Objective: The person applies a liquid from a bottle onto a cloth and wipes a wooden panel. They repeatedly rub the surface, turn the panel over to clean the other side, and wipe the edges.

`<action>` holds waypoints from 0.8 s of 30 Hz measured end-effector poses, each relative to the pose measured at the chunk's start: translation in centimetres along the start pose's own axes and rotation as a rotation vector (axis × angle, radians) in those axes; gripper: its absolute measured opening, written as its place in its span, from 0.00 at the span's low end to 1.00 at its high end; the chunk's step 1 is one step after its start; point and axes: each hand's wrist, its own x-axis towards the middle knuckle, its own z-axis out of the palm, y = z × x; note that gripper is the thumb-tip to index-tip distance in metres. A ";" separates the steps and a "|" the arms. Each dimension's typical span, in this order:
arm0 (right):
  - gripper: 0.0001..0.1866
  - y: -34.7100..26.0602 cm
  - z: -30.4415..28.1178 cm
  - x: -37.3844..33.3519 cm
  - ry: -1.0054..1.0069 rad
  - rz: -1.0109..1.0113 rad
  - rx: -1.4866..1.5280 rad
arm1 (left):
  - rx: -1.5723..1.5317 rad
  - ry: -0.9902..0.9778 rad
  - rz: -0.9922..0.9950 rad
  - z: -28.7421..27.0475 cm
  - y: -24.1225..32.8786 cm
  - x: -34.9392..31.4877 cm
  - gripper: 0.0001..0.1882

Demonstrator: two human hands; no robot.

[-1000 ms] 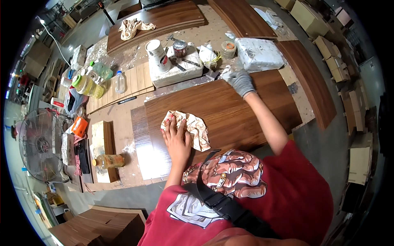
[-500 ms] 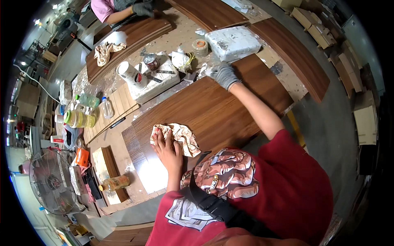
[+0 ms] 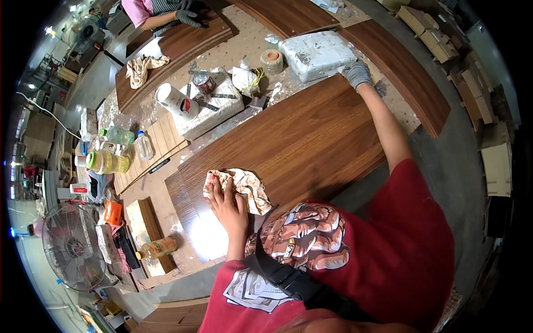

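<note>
A dark brown wood-grain board [image 3: 277, 144] lies slantwise on the worktable before me. My left hand [image 3: 229, 213], bare, rests with fingers stretched on a crumpled, patterned cream cloth [image 3: 250, 191] at the board's near left part. At the far right corner of the board is my right hand [image 3: 356, 75] in a grey glove, close to a white, paint-spattered wrapped block [image 3: 316, 55]. Its fingers look bent together at the edge; whatever may be under them is hidden.
Behind the board, a spattered white block [image 3: 214, 114] carries a white cup [image 3: 176, 101] and a can [image 3: 204, 83]. Bottles [image 3: 111, 162] stand at left, near a fan [image 3: 75, 247]. Across the table, a gloved co-worker's hand [image 3: 189, 18] is over another board [image 3: 205, 41].
My right hand has moved right along the board's far edge to its corner. My left hand stays on the cloth. The co-worker's hand has shifted slightly.
</note>
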 end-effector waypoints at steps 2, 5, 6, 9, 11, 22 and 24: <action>0.30 0.8 -0.5 0.9 -0.011 0.048 -0.037 | -0.008 -0.006 0.001 0.2 -0.2 0.0 0.25; 0.34 3.0 0.6 1.6 0.305 -0.033 -0.077 | -0.019 -0.013 0.007 0.2 -0.2 0.1 0.25; 0.37 3.1 0.4 2.1 0.271 -0.047 -0.170 | -0.015 -0.014 0.000 0.1 -0.2 0.1 0.26; 0.39 4.4 0.0 3.7 0.044 0.136 -0.144 | 0.025 0.014 0.010 -0.1 0.4 0.1 0.25; 0.43 7.4 0.3 5.3 -0.214 0.184 0.035 | -0.006 0.007 0.019 0.2 0.5 0.4 0.25; 0.32 15.6 2.0 3.0 -0.010 0.164 -0.012 | 0.005 -0.012 0.078 1.0 1.2 1.3 0.25; 0.31 13.6 3.4 1.4 -0.035 0.145 -0.006 | 0.014 -0.017 0.029 1.1 0.6 0.7 0.25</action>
